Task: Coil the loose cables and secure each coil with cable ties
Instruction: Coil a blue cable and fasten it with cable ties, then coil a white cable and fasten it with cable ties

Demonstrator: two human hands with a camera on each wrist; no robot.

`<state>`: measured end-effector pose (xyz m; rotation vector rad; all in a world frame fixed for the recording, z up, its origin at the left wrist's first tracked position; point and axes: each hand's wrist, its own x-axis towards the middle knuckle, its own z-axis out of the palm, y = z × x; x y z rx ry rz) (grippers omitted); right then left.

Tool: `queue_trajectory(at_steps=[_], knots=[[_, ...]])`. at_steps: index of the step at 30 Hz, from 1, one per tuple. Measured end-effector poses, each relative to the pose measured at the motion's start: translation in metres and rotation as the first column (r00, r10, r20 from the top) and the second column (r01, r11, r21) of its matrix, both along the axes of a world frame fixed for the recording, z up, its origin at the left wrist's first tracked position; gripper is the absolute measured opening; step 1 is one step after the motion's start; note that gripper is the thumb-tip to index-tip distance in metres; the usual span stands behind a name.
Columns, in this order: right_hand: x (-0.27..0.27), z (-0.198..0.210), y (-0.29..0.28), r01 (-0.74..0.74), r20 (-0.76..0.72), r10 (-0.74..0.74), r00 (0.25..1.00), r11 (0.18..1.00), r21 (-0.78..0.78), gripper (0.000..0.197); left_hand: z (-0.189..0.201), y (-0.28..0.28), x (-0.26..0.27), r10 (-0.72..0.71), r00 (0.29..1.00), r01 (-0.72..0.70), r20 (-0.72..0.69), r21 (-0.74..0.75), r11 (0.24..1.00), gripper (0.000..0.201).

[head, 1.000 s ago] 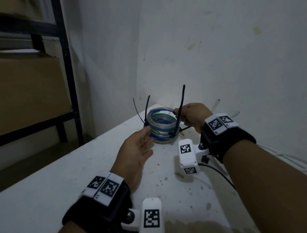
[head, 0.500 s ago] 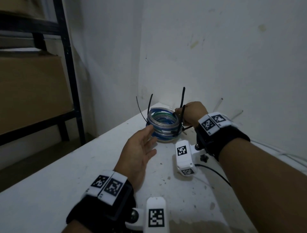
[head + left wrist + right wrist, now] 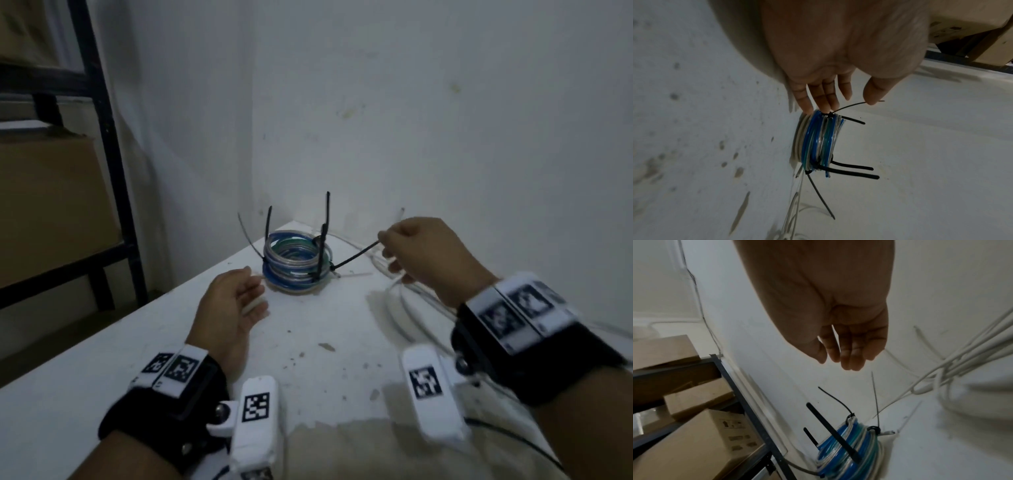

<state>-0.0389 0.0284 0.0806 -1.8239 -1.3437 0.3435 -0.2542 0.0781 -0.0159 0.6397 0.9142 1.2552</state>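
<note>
A coil of blue, green and clear cable [image 3: 296, 262] lies flat on the white table [image 3: 102, 377] near the wall corner. Several black cable ties bind it, their tails sticking up. One thin tie tail [image 3: 356, 255] slants out to the right toward my right hand [image 3: 385, 246]. In the right wrist view that tail [image 3: 875, 399] ends just short of the relaxed fingers of the right hand [image 3: 838, 363], which hold nothing. My left hand [image 3: 838, 104] has straight fingers touching the near side of the coil [image 3: 818, 139]; its thumb brushes another thin tail.
Loose white cables [image 3: 404, 308] sprawl on the table under and behind my right hand. A black metal shelf [image 3: 113, 164] with cardboard boxes [image 3: 51, 205] stands to the left. Walls close off the back and right. The table's left edge runs diagonally.
My right hand has moved from the coil out to the right, and a thin tie tail now slants sideways after it. The left hand stays against the coil's near side.
</note>
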Motion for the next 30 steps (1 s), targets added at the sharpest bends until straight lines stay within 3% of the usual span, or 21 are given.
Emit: queue_trajectory(at_steps=[3, 7, 10, 13, 16, 18, 20, 23, 25, 28, 30], knots=[[0.016, 0.003, -0.074, -0.004, -0.114, 0.001, 0.993, 1.0, -0.025, 0.023, 0.01, -0.008, -0.003, 0.05, 0.998, -0.05, 0.027, -0.011, 0.999, 0.014], [0.042, 0.006, -0.171, 0.005, -0.315, -0.023, 0.949, 0.998, -0.058, 0.02, 0.029, -0.022, -0.013, 0.071, 0.997, -0.075, 0.034, 0.128, 0.989, 0.02], [0.072, -0.001, -0.229, 0.095, -0.376, -0.105, 0.921, 0.994, -0.044, 0.019, 0.045, -0.038, -0.012, 0.07, 0.997, -0.074, 0.029, 0.204, 0.976, 0.005], [0.109, -0.012, -0.285, 0.221, -0.474, -0.216, 0.854, 0.974, -0.046, 0.017, 0.061, -0.068, 0.021, 0.016, 0.996, 0.014, -0.086, 0.333, 0.943, 0.019], [0.139, -0.028, -0.326, 0.333, -0.577, -0.3, 0.76, 0.942, -0.051, 0.017, 0.07, -0.116, 0.076, -0.116, 0.937, 0.257, -0.329, 0.426, 0.867, 0.022], [0.153, -0.04, -0.343, 0.392, -0.638, -0.326, 0.698, 0.919, -0.04, 0.017, 0.07, -0.151, 0.12, -0.199, 0.832, 0.46, -0.517, 0.443, 0.77, 0.012], [0.163, -0.051, -0.351, 0.42, -0.698, -0.326, 0.638, 0.907, -0.039, 0.015, 0.066, -0.179, 0.163, -0.23, 0.676, 0.647, -0.7, 0.414, 0.641, 0.005], [0.174, -0.065, -0.351, 0.422, -0.764, -0.304, 0.569, 0.906, -0.046, 0.014, 0.058, -0.19, 0.217, -0.04, 0.36, 0.836, -0.932, 0.303, 0.458, 0.005], [0.178, -0.076, -0.346, 0.435, -0.798, -0.288, 0.53, 0.9, -0.036, 0.016, 0.059, -0.187, 0.244, 0.047, 0.198, 0.872, -0.979, 0.198, 0.448, 0.016], [0.178, -0.092, -0.339, 0.437, -0.837, -0.261, 0.48, 0.899, -0.029, 0.015, 0.06, -0.174, 0.269, 0.073, 0.062, 0.85, -0.995, 0.091, 0.519, 0.048], [0.18, -0.099, -0.336, 0.435, -0.85, -0.257, 0.46, 0.9, -0.037, 0.016, 0.055, -0.162, 0.279, 0.105, -0.057, 0.851, -0.993, 0.006, 0.526, 0.058]])
